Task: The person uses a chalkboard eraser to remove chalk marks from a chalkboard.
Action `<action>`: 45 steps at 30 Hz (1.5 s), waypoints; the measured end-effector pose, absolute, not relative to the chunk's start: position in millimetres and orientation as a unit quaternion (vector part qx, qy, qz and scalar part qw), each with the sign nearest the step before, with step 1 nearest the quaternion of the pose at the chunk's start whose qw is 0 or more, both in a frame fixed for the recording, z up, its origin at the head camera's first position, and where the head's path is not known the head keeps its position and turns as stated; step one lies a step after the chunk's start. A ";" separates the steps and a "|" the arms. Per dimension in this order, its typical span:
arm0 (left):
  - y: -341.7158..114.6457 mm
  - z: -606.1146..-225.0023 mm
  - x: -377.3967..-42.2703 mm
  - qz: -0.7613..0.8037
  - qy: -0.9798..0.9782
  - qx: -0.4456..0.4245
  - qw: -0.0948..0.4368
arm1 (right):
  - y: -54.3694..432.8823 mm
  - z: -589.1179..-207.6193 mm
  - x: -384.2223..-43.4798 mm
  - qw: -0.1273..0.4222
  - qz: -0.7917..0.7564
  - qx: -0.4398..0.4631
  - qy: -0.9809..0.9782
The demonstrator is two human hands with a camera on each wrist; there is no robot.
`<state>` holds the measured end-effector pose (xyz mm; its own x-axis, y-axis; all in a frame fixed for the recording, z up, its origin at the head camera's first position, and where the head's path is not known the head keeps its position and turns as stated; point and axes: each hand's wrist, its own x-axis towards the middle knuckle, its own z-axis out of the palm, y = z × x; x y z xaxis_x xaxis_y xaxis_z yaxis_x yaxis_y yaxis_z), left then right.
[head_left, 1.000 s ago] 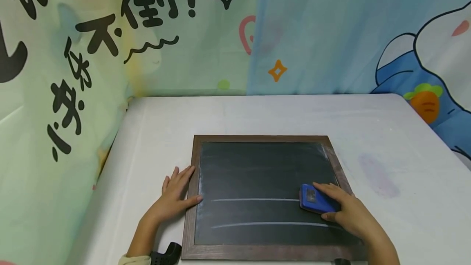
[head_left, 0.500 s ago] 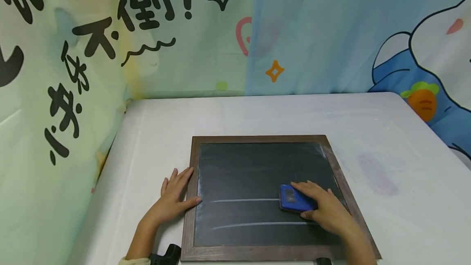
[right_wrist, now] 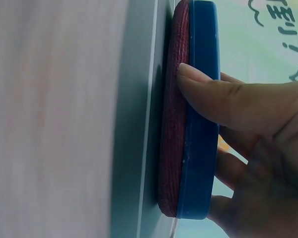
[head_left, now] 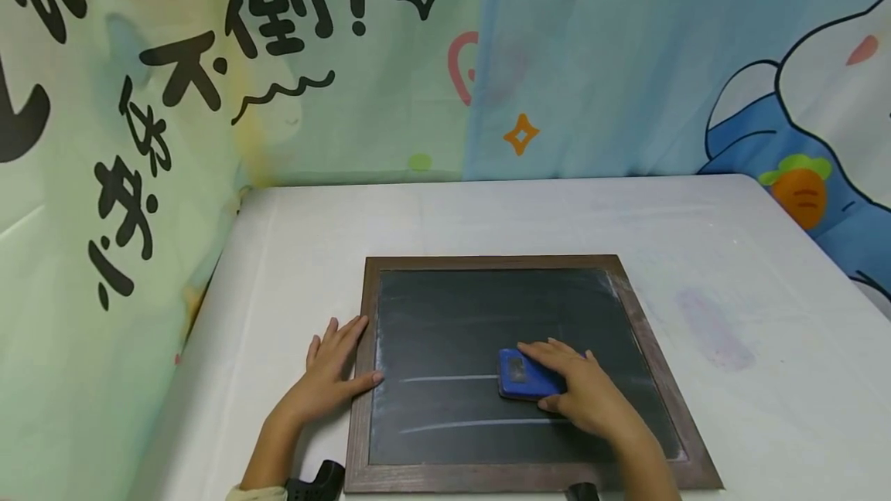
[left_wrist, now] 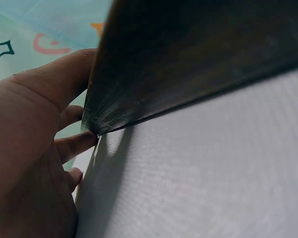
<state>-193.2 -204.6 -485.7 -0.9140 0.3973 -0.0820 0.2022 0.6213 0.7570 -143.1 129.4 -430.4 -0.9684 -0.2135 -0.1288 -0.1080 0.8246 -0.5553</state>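
A framed chalkboard (head_left: pixel 445 315) lies on the white table with two chalk lines across it. My right hand (head_left: pixel 585 389) grips a blue chalkboard eraser (head_left: pixel 525 376) over the upper line, which shows only to the left of the eraser. In the right wrist view the thumb lies along the side of the eraser (right_wrist: pixel 201 148), and its dark red felt (right_wrist: pixel 173 129) faces the board. My left hand (head_left: pixel 334 369) rests with straight, spread fingers at the board's left edge, its thumb over the wooden frame (head_left: pixel 360 420).
The white table (head_left: pixel 292 253) reaches past the board on every visible side, with a faint purple stain (head_left: pixel 713 331) at right. A printed cloth (head_left: pixel 362 122) hangs behind and to the left. Black wrist devices (head_left: pixel 316 482) sit at both wrists.
My right hand has slid the eraser leftward along the upper chalk line, and the stretch it passed over is gone. The left hand stays at the frame.
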 end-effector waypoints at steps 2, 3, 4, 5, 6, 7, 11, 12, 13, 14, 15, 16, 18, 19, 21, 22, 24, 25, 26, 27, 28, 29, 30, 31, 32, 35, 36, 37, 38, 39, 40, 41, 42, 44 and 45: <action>-204.5 -485.1 -193.1 0.402 0.892 0.168 0.123 | 124.6 -430.2 -143.8 0.095 -0.286 -0.086 0.950; -204.4 -485.0 -193.0 0.401 0.892 0.168 0.123 | 122.1 -430.1 -144.2 0.096 -0.285 -0.087 0.950; -204.4 -484.8 -193.0 0.402 0.892 0.168 0.124 | 119.5 -429.9 -144.5 0.097 -0.285 -0.088 0.949; -204.6 -484.8 -193.0 0.401 0.892 0.168 0.124 | 116.8 -429.6 -144.9 0.097 -0.286 -0.088 0.949; -204.6 -484.9 -193.1 0.400 0.892 0.168 0.124 | 114.1 -429.4 -145.3 0.098 -0.284 -0.088 0.950; -204.8 -485.0 -193.1 0.400 0.892 0.168 0.124 | 111.3 -429.0 -145.7 0.098 -0.283 -0.088 0.950; -205.1 -485.4 -193.5 0.399 0.893 0.171 0.121 | 98.3 -427.4 -147.8 0.099 -0.278 -0.089 0.951; -205.1 -485.5 -193.6 0.399 0.893 0.172 0.120 | 94.4 -427.1 -148.3 0.100 -0.278 -0.090 0.951; -205.1 -485.5 -193.6 0.399 0.893 0.172 0.118 | 90.2 -426.7 -148.8 0.102 -0.279 -0.091 0.950; -205.0 -485.7 -193.5 0.400 0.892 0.173 0.115 | 85.8 -426.7 -149.3 0.104 -0.281 -0.093 0.949; -204.8 -485.6 -193.4 0.401 0.892 0.173 0.115 | 81.1 -426.7 -149.6 0.106 -0.283 -0.094 0.949; -204.6 -485.3 -193.5 0.402 0.892 0.173 0.113 | 76.2 -426.9 -150.1 0.107 -0.285 -0.095 0.948; -204.0 -484.8 -193.8 0.402 0.892 0.173 0.115 | 66.4 -427.7 -150.8 0.108 -0.292 -0.098 0.945; -203.7 -484.4 -193.9 0.403 0.891 0.173 0.116 | 61.6 -428.0 -151.0 0.108 -0.295 -0.100 0.944; -202.9 -483.5 -194.2 0.401 0.891 0.172 0.121 | 52.4 -428.4 -151.3 0.108 -0.299 -0.107 0.942; -202.7 -483.4 -194.4 0.401 0.892 0.172 0.123 | 48.2 -428.6 -151.4 0.107 -0.299 -0.111 0.942; -202.3 -482.8 -194.5 0.398 0.893 0.171 0.126 | 40.8 -428.3 -151.4 0.107 -0.300 -0.119 0.941; -202.3 -482.6 -194.6 0.397 0.893 0.171 0.126 | 37.4 -427.9 -151.4 0.107 -0.298 -0.123 0.941; -202.3 -482.5 -194.6 0.395 0.894 0.171 0.126 | 34.3 -427.7 -151.5 0.107 -0.295 -0.127 0.941; -202.5 -482.6 -194.7 0.394 0.894 0.171 0.124 | 31.4 -427.5 -151.7 0.106 -0.293 -0.130 0.941; -202.7 -482.5 -194.7 0.394 0.894 0.171 0.124 | 28.6 -427.6 -151.9 0.107 -0.290 -0.134 0.942; -203.0 -482.6 -194.6 0.395 0.894 0.172 0.123 | 25.8 -427.8 -152.3 0.107 -0.287 -0.138 0.942; -203.3 -482.7 -194.3 0.395 0.894 0.172 0.121 | 23.0 -428.1 -152.7 0.108 -0.282 -0.142 0.943; -202.8 -482.5 -194.1 0.395 0.894 0.174 0.119 | 21.1 -428.2 -152.9 0.108 -0.278 -0.147 0.943; -202.4 -482.6 -193.8 0.396 0.894 0.177 0.115 | 19.0 -428.2 -152.8 0.109 -0.274 -0.151 0.944; -201.1 -482.6 -192.3 0.398 0.893 0.183 0.104 | 11.7 -428.1 -152.2 0.105 -0.255 -0.164 0.947; -200.7 -482.8 -191.9 0.398 0.893 0.185 0.100 | 9.1 -427.8 -151.7 0.103 -0.248 -0.168 0.949; -200.5 -482.8 -191.4 0.399 0.892 0.186 0.098 | 6.5 -427.4 -151.2 0.102 -0.242 -0.172 0.950; -200.4 -483.0 -191.0 0.398 0.893 0.187 0.096 | 4.0 -427.1 -150.7 0.100 -0.235 -0.175 0.951; -200.2 -482.9 -190.6 0.398 0.893 0.187 0.095 | 1.8 -426.9 -150.4 0.098 -0.228 -0.177 0.952; -200.3 -483.0 -190.2 0.397 0.894 0.186 0.094 | 0.0 -426.8 -150.3 0.098 -0.222 -0.179 0.953; -200.4 -483.1 -189.7 0.398 0.894 0.186 0.092 | -1.3 -426.7 -150.2 0.098 -0.217 -0.181 0.954; -200.5 -483.5 -189.4 0.399 0.894 0.185 0.090 | -2.3 -426.6 -149.9 0.097 -0.214 -0.182 0.955; -200.6 -484.2 -188.5 0.400 0.893 0.185 0.087 | -2.4 -426.8 -149.6 0.097 -0.211 -0.181 0.956; -200.5 -484.6 -188.1 0.402 0.893 0.184 0.086 | -1.7 -426.9 -149.4 0.097 -0.212 -0.181 0.955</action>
